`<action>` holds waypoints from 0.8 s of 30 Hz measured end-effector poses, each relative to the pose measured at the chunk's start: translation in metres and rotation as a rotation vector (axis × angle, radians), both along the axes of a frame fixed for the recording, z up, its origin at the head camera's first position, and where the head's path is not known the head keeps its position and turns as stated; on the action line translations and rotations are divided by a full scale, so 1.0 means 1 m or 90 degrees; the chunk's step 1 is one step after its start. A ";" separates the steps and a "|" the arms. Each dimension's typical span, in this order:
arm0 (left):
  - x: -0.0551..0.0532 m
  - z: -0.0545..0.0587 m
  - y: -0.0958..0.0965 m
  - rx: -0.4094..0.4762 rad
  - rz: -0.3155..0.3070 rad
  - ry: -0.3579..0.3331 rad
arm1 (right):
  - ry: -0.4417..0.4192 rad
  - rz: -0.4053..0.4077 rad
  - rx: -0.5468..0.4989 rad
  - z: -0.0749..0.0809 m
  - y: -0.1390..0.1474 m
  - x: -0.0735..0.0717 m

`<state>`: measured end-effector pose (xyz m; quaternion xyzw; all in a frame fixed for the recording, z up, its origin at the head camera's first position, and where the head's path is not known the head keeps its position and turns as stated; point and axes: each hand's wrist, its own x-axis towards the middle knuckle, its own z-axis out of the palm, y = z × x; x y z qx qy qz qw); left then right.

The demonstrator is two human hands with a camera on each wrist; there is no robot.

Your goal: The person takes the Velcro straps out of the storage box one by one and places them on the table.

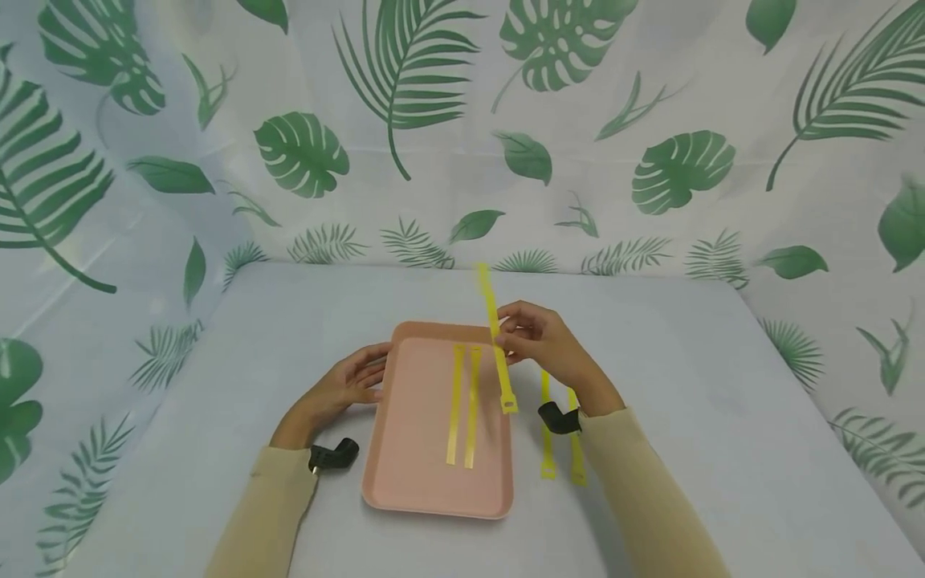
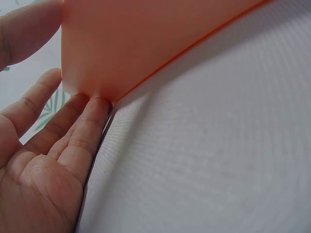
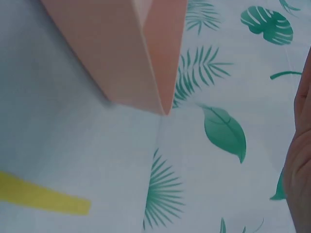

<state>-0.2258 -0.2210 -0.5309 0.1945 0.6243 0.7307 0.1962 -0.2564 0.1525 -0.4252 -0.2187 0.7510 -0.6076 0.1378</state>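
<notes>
In the head view my right hand [image 1: 538,333] pinches a yellow slotted strap [image 1: 503,377] and holds it up over the right edge of a pink tray [image 1: 405,433]. The strap's slotted end points down toward me. Two more yellow strips [image 1: 454,405] lie side by side inside the tray. My left hand [image 1: 343,385] rests at the tray's left side, and the left wrist view shows its fingertips [image 2: 99,104] against the outer wall with the fingers fairly straight. Only the edge of my right hand [image 3: 299,160] shows in the right wrist view; the pinch is out of that frame.
Right of the tray, two yellow straps [image 1: 548,461] lie on the white table [image 1: 694,385], partly hidden by my right wrist and its black camera mount [image 1: 559,418]. Another such mount [image 1: 336,455] is on my left wrist. A leaf-print cloth [image 1: 448,177] hangs behind.
</notes>
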 end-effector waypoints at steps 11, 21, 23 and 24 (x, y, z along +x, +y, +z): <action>0.002 -0.002 0.001 -0.012 0.011 0.007 | 0.000 -0.058 -0.010 -0.003 0.041 0.016; 0.005 0.003 0.004 0.002 0.005 0.004 | -0.018 -0.107 0.008 -0.012 0.077 0.028; 0.005 0.003 0.004 0.004 0.005 0.005 | -0.024 -0.109 0.010 -0.014 0.084 0.029; 0.006 0.003 0.004 0.006 0.005 0.007 | -0.026 -0.112 0.014 -0.014 0.087 0.029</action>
